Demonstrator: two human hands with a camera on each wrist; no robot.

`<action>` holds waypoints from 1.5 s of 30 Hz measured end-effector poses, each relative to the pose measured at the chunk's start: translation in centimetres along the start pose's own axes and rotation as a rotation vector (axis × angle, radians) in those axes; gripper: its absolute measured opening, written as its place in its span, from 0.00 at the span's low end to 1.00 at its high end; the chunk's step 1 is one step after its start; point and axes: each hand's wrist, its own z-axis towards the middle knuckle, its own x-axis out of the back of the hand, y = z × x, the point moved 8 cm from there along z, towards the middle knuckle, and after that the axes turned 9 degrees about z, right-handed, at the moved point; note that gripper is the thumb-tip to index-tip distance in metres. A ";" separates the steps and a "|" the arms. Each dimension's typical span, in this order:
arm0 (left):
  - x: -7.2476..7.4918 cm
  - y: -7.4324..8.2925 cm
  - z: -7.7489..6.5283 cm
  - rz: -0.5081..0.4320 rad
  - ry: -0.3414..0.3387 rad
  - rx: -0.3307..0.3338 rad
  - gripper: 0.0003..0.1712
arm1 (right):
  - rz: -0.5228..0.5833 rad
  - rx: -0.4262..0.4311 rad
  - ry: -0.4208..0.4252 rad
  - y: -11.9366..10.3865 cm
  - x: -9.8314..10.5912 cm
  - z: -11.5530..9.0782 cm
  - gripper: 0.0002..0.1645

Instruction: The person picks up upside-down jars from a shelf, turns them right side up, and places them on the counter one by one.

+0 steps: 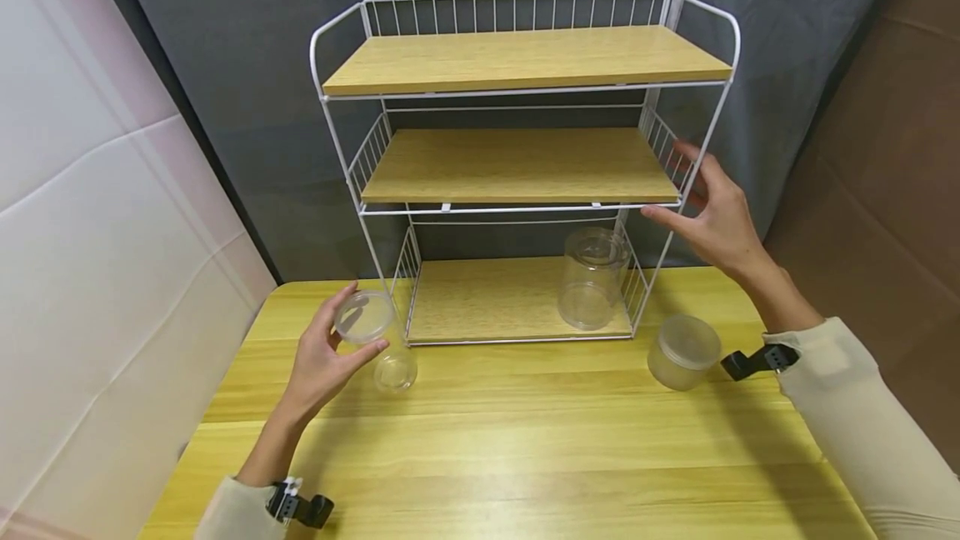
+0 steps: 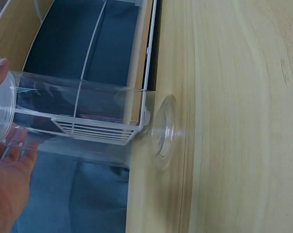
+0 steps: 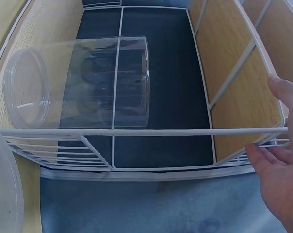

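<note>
My left hand (image 1: 318, 365) holds a tall clear jar (image 1: 363, 317) near its lidded top, thumb on one side and fingers on the other. The jar is upright at the rack's left front corner, its round base (image 2: 166, 131) at the tabletop in the left wrist view. On the far side, my right hand (image 1: 720, 219) grips the right side of a white wire rack (image 1: 517, 208) at the middle shelf. Its thumb lies at the front edge, with fingers around the side rail, partly hidden by the wires. A second clear jar (image 3: 95, 82) stands on the bottom shelf, at the right.
A short frosted tub (image 1: 682, 352) with a lid sits on the wooden table (image 1: 510, 440), right of the rack and near my right forearm. The rack has three wooden shelves and wire sides. Behind it hangs a dark grey cloth (image 1: 247, 107).
</note>
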 end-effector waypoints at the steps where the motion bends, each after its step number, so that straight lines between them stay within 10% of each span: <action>1: 0.0 0.0 0.0 0.000 -0.002 0.001 0.55 | -0.005 0.004 0.004 0.0 0.1 0.0 0.57; 12: 0.2 0.6 0.2 -0.007 0.009 -0.031 0.59 | -0.017 0.047 0.042 0.1 0.5 0.2 0.55; 29: 1.9 7.8 1.2 0.094 0.297 -0.318 0.53 | -0.016 0.089 0.068 0.3 0.5 0.0 0.54; 45: -2.8 12.2 2.5 -0.029 0.152 -0.409 0.52 | 0.007 0.153 0.100 0.2 0.3 0.1 0.53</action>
